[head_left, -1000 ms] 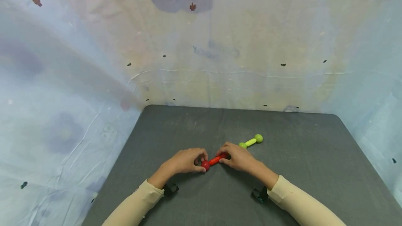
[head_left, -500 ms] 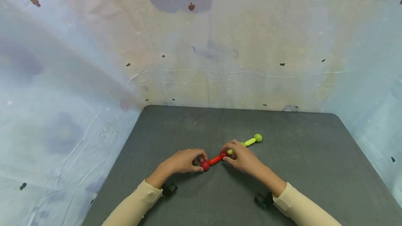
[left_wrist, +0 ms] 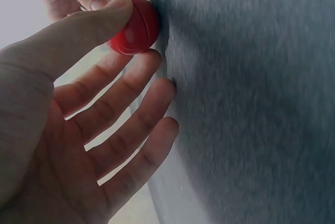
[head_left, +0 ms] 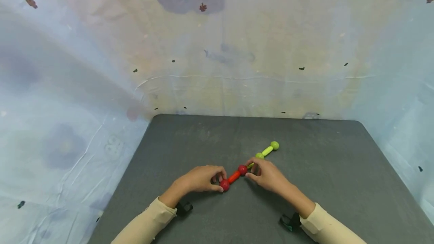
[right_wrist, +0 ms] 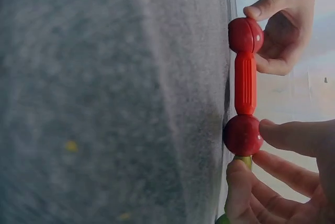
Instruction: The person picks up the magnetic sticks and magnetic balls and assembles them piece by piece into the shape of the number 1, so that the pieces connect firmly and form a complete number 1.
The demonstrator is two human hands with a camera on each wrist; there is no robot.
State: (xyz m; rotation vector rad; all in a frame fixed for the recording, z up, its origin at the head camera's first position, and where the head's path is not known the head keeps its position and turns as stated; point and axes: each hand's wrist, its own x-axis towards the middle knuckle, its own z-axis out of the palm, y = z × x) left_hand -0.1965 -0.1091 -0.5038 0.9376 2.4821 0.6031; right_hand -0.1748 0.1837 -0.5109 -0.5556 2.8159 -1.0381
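Note:
In the head view a chain of balls and rods slants across the table. At its near end my left hand (head_left: 204,178) pinches a red ball (head_left: 224,185) between thumb and fingertips; the left wrist view shows the thumb (left_wrist: 107,17) on top of it. An orange-red rod (right_wrist: 245,84) links this ball to a second red ball (head_left: 242,170). My right hand (head_left: 269,176) grips the chain there, its thumb against the second ball and its fingers around a yellow-green rod (right_wrist: 243,159), mostly hidden. Beyond the fingers come a green ball (head_left: 259,156), a yellow-green rod (head_left: 267,151) and another green ball (head_left: 274,145).
The dark grey table (head_left: 190,138) lies beneath both hands, with its far edge close to a patterned pale sheet (head_left: 237,93) that hangs behind and at the sides. Black straps (head_left: 290,222) show at both wrists under cream sleeves.
My right hand has slid off the second red ball to the right, uncovering it. The chain has swung to a steeper slant, its near ball shifting toward me with my left hand.

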